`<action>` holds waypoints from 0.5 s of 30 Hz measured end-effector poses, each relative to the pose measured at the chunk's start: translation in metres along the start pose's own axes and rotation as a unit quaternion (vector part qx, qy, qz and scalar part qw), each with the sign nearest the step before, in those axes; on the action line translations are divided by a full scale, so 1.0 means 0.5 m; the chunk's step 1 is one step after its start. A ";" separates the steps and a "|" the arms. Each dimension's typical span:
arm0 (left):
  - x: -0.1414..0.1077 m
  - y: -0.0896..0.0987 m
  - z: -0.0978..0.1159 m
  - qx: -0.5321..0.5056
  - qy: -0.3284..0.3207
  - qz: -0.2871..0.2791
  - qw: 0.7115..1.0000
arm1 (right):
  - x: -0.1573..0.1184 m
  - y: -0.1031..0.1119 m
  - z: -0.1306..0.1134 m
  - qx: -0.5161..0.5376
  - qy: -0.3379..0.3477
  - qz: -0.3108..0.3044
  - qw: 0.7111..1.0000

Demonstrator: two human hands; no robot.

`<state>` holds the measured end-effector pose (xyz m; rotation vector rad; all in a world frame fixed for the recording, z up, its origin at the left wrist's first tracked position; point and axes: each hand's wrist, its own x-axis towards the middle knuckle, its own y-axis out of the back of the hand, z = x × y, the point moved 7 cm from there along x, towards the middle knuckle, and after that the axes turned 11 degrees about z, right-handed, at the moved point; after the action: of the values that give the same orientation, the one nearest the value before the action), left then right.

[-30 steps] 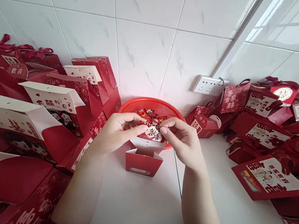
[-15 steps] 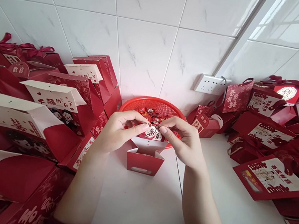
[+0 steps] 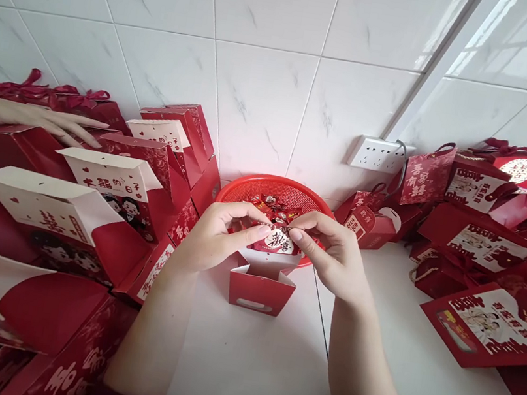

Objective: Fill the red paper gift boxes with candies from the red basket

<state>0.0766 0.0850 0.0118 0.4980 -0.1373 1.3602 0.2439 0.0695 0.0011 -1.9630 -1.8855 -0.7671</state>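
Observation:
My left hand (image 3: 220, 237) and my right hand (image 3: 331, 254) face each other above an open red gift box (image 3: 259, 294). Thumb and fingers of each hand pinch an upper corner of a small red packet (image 3: 277, 240) with a white label and dark characters. The packet is above the back edge of the box, and its upper edge lies between my fingertips. Behind it, a red plastic basket (image 3: 240, 187) holds several shiny red wrapped pieces (image 3: 269, 206), partly hidden by my hands. The box stands upright on the white tabletop (image 3: 248, 367).
Open red and white gift boxes (image 3: 112, 181) crowd the left side. Another person's hand (image 3: 71, 126) reaches in over them. Closed red boxes (image 3: 488, 247) are piled on the right. A white power strip (image 3: 376, 155) is fixed to the tiled wall (image 3: 259, 91) behind.
The view has shifted slightly, so everything sits a little farther right. My hands keep the packet in nearly the same place. Another person's hand has come in over the boxes at left.

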 end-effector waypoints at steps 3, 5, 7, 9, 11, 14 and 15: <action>-0.001 0.001 0.000 -0.003 0.005 -0.007 1.000 | -0.001 -0.002 -0.005 -0.023 0.015 -0.001 1.000; -0.001 0.003 0.001 0.001 0.006 -0.012 1.000 | -0.001 0.000 -0.010 -0.040 0.027 0.008 0.999; -0.001 0.011 0.003 0.008 0.004 -0.014 1.000 | 0.000 0.008 -0.013 -0.052 0.038 0.025 0.998; 0.001 0.025 0.001 0.018 0.002 -0.008 1.000 | 0.002 0.025 -0.014 -0.061 0.039 0.054 0.996; 0.005 0.041 -0.006 0.048 -0.005 -0.005 0.999 | 0.002 0.048 -0.013 -0.069 0.030 0.088 0.993; 0.009 0.038 -0.029 0.126 -0.019 -0.075 0.989 | -0.002 0.078 -0.016 -0.056 0.021 0.123 0.991; 0.008 0.028 -0.041 0.155 -0.019 -0.119 0.981 | -0.004 0.085 -0.019 -0.046 0.021 0.128 0.991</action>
<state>0.0602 0.0988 -0.0014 0.7766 0.1044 1.1413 0.2845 0.0588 0.0136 -2.1714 -1.5589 -0.8252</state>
